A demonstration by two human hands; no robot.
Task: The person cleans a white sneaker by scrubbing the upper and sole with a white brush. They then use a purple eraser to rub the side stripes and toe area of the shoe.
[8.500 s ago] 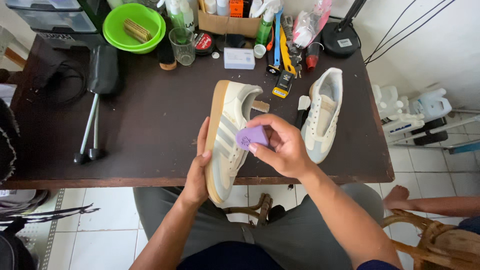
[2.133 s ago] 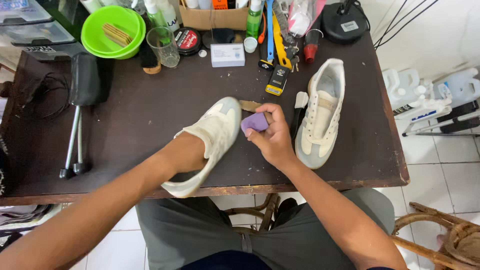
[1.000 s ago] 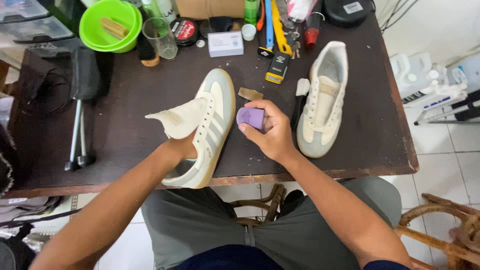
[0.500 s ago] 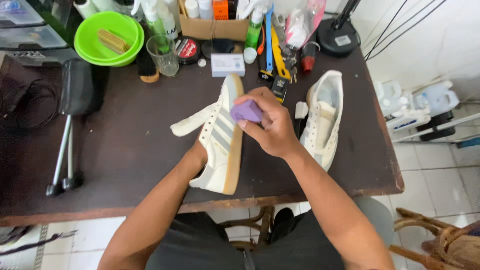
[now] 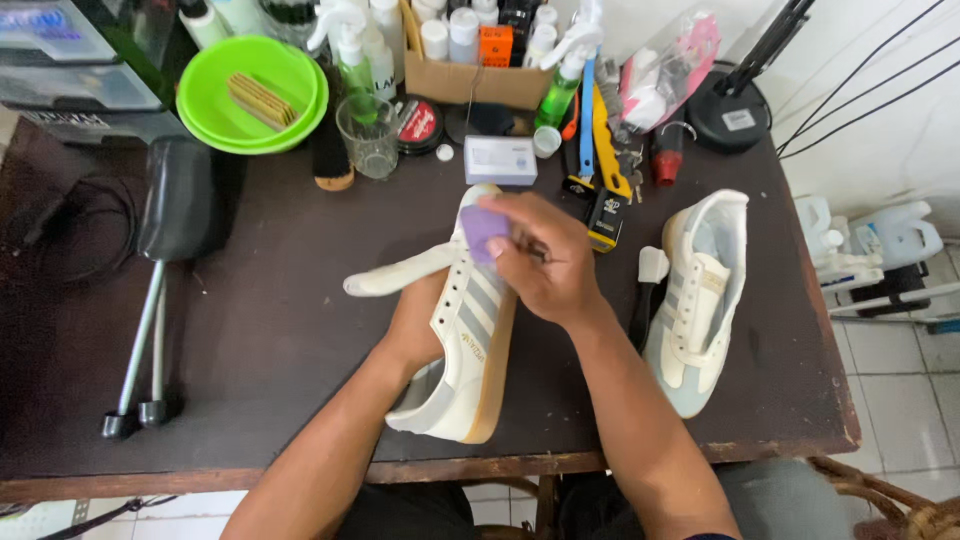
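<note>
L hand (image 5: 418,325) inside/under cream sneaker (image 5: 468,340), fingers hidden, grip can't tell; shoe tipped on its side over dark table (image 5: 270,330), gum sole facing R, tongue pulled out to the L. R hand (image 5: 545,262) fingers clamped on purple eraser block (image 5: 486,230), pressed at toe end. Second sneaker (image 5: 698,300) lies R, well apart. Green bowl (image 5: 252,92) far L corner.
</note>
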